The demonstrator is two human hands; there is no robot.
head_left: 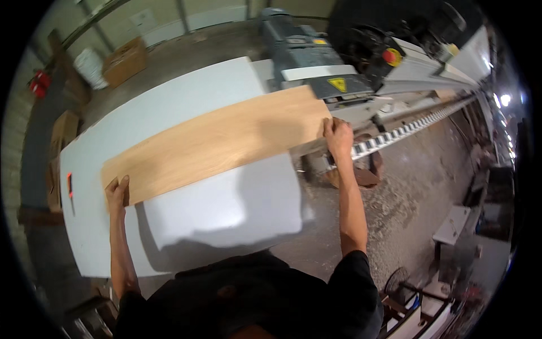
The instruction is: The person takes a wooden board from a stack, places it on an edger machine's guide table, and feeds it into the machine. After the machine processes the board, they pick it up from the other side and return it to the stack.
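Note:
A long light-brown wood-grain board [209, 144] spans the view over a white table [192, 87], its right end higher in the picture than its left. My left hand [117, 193] grips the near left corner, thumb on the top face and the other fingers hidden below. At the right end, my right hand [339, 137] is closed around the board's edge. That end reaches beyond the table to a grey machine [310, 56] with a yellow warning label. Whether the board rests on the table or is held above it, I cannot tell.
An orange-handled tool [70, 186] lies near the table's left edge. From the machine a toothed rail [415, 127] runs right, over a dusty floor [406, 198]. A red emergency button [390, 56] sits at the far right. Cardboard boxes [125, 61] stand at the far left.

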